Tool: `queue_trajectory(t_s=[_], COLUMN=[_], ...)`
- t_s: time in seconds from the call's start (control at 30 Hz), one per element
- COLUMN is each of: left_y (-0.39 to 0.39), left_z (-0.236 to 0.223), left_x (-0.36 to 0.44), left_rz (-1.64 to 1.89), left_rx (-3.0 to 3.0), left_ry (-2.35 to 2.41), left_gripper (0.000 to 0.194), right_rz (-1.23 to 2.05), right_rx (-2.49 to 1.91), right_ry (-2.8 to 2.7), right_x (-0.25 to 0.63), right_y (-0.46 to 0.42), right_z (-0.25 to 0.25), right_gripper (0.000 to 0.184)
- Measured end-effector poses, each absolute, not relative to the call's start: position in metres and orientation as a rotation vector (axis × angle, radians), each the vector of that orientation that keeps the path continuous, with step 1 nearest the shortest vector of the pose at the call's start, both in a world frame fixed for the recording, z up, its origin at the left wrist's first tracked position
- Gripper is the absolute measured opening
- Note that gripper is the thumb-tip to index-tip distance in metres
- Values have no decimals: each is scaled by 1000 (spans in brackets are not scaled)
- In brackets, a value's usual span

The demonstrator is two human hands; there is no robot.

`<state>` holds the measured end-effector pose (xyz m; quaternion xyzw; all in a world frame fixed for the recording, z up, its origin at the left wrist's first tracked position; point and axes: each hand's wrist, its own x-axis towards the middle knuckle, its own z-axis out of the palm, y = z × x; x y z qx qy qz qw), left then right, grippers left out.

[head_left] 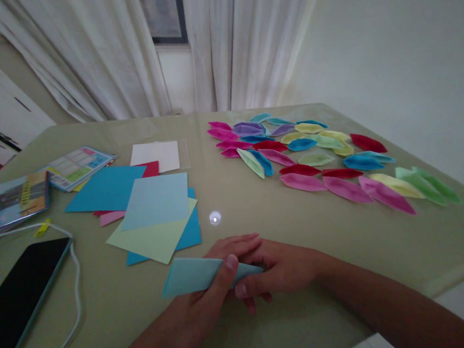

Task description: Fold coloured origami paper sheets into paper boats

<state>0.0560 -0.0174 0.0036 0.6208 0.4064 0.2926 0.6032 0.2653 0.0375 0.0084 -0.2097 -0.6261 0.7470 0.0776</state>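
A light blue sheet of paper (pixel 195 274), folded into a narrow pointed strip, is held over the near part of the table. My left hand (pixel 206 311) grips it with the thumb across its front and the fingers behind. On its right, tapered end my right hand (pixel 278 263) is closed, thumb in front. The two hands touch, and parts of the fingers are hidden behind the paper. Beyond my left hand lie loose square sheets: a pale blue sheet (pixel 157 199), a pale green sheet (pixel 155 236) and a blue sheet (pixel 106 188).
Many folded paper leaf shapes (pixel 295 144) in several colours spread over the right half of the table (pixel 331 274). At left are a phone (pixel 24 304), a white cable (pixel 78 292), a picture book (pixel 9 202) and a printed booklet (pixel 80 166). Curtains (pixel 109 54) hang behind.
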Motion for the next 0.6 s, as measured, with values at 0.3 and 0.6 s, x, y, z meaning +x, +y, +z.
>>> queue_trajectory(t_s=[0.3, 0.6], left_y=[-15, -4], left_z=[8, 3], left_x=[53, 39], left_rz=[853, 1139], left_rx=[1356, 1047], left_ry=[1122, 1251], left_gripper=[49, 53], right_rz=[2183, 2054], right_rx=[-643, -745], right_ry=[-1997, -2010], right_x=[268, 273], right_y=[39, 39], right_z=[18, 24], right_gripper=[52, 57])
